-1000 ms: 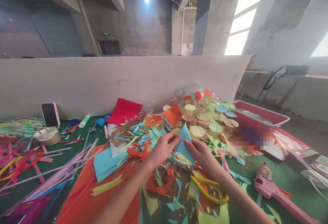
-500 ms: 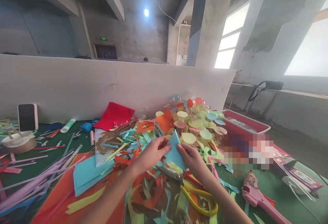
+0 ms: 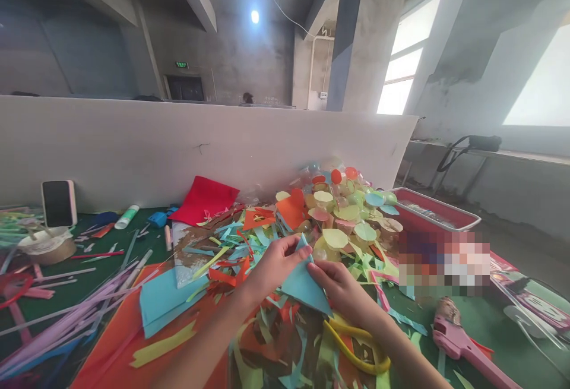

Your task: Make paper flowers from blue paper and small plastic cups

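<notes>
A folded piece of light-blue paper (image 3: pixel 303 287) is held up between my two hands, its pointed tip upward. My left hand (image 3: pixel 281 261) pinches it near the tip, thumb in front. On its right edge, my right hand (image 3: pixel 341 285) grips it between thumb and fingers. Just below lie scissors with yellow handles (image 3: pixel 358 362); the folded paper hides their blades. Beneath both hands spreads a heap of orange, green and blue paper scraps (image 3: pixel 262 341). More light-blue paper (image 3: pixel 169 301) lies left of my left forearm, on an orange sheet (image 3: pixel 111 341).
Paper-topped clear cups (image 3: pixel 345 214) are piled behind my hands, before a white board (image 3: pixel 146 145). At right are a red basket (image 3: pixel 439 211) and a pink glue gun (image 3: pixel 463 341). A phone (image 3: pixel 59 204), a tape roll (image 3: pixel 48 246) and purple strips (image 3: pixel 84 318) lie at left.
The blue paper has been turned and lowered slightly in my hands, with its wide lower part now covering the scissor blades. The whole view has shifted a little to the left.
</notes>
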The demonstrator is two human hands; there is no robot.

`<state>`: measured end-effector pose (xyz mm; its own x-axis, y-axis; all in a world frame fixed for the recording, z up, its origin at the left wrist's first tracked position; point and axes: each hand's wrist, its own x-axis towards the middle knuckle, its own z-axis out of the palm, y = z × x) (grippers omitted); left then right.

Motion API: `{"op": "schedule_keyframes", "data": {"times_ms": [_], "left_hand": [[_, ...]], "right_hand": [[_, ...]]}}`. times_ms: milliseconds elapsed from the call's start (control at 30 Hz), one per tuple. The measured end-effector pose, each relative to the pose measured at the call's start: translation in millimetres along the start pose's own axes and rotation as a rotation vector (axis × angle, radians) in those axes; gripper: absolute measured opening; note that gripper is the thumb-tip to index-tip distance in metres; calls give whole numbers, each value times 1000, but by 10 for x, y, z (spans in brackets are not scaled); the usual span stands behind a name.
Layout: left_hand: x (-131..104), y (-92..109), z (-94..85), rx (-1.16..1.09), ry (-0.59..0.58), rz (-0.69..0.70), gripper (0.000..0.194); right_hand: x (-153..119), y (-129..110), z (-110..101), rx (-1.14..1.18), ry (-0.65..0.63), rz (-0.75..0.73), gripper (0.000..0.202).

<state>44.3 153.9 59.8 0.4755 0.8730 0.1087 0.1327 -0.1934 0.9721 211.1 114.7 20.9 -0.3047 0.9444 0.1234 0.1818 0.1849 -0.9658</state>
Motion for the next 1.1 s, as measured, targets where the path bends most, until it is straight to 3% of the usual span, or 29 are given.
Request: {"op": "schedule_keyframes", "data": {"times_ms": [367,633,900,1000,1100], "left_hand": [[-61,101,48,168,90,8,30],[-31,81,73,82,167,5,29],[-61,118,84,171,89,7,28],[-53,149,51,160,149,39,25],[-37,220,-69,137,291,41,26]], "right_hand": [[23,15,21,20,76,-42,48],[8,15,-9,-49,79,-41,47],[6,-9,-5,40,107,-41,44],[0,-45,-21,-8,118,-43,44],[-18,-99,-33,-79,119,-44,45]]}}
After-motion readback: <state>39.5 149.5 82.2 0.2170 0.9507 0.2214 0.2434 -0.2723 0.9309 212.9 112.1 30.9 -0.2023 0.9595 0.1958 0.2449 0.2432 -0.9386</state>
